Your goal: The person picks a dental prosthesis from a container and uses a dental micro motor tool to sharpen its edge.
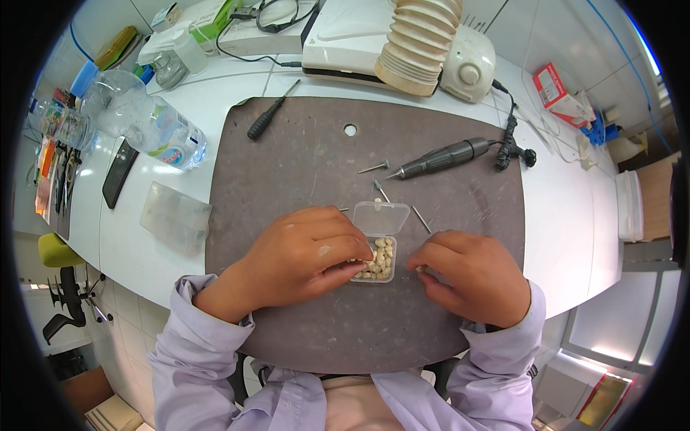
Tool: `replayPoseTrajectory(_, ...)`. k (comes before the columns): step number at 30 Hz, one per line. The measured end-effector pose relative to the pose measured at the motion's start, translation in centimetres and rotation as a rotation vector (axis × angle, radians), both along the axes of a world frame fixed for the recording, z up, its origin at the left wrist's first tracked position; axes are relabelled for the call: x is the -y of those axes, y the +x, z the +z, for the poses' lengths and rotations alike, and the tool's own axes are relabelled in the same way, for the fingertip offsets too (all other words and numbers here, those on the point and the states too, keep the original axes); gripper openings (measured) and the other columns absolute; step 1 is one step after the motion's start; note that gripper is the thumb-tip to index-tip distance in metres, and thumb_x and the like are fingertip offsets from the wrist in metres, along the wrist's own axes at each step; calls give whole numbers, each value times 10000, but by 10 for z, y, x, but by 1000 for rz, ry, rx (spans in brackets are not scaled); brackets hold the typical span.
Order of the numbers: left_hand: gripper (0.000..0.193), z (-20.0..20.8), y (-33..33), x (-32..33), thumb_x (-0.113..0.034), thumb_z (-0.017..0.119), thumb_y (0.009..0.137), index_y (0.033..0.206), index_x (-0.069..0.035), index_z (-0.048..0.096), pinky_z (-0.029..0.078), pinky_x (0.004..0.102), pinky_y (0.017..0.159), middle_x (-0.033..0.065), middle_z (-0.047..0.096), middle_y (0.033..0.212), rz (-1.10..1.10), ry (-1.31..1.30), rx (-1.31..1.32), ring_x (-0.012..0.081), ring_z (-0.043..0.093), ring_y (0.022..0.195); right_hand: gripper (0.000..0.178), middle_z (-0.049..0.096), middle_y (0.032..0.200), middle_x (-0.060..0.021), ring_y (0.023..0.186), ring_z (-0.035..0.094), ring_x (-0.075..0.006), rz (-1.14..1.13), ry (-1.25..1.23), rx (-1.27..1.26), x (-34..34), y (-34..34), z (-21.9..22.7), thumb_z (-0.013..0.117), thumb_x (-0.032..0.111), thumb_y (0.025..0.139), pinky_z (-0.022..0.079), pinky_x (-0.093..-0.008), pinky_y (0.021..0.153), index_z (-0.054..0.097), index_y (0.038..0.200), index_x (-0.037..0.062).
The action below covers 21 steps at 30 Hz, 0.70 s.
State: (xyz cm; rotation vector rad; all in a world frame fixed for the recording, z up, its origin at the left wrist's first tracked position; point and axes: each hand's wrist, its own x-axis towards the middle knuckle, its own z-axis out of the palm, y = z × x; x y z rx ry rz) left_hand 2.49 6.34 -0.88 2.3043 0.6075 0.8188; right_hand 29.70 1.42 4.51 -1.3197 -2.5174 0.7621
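Head camera: from far away, I see the left hand (305,251) over the left side of the clear plastic box (393,267), which holds small cream teeth (378,271). Its fingertips are close together, but I cannot tell if they pinch a tooth. If they bump the box or its open lid (374,221), teeth could spill. The right hand (474,276) seems to pinch a pale tooth (421,269); a loose pinch could drop it.

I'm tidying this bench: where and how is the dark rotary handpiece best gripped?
Probably by the thick barrel of the handpiece, from above and across its width: it lies lengthwise on the brown mat, thin tip pointing left, coiled cord at the right end.
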Motion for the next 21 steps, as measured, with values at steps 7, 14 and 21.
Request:
replayPoseTrajectory(7,181,-1,-2,1,-38,823,798,965,-45,755,572,381,755,95,756,931,96,-30,18,289,718,854,309,699,990,-71,837,703,-294,62,123,-252,-3,-9,-8,767,77,806,572,-406,685,694,1105,104)
replayPoseTrajectory(14,155,-1,-1,2,-46,811,812,957,-41,757,547,378,699,98,745,884,168,-8,2,284,692,787,366,685,999,-63,812,702,-289,2,186,-71,-1,-10,-7,781,129,825,567,-385,669,689,1179,108)
replayPoseTrajectory(21,165,-2,-1,1,-60,821,804,959,-55,763,536,383,686,90,738,861,155,9,0,282,683,768,395,657,900,-60,786,698,-281,62,175,39,3,-27,-23,771,283,892,560,-401,679,669,1237,121)
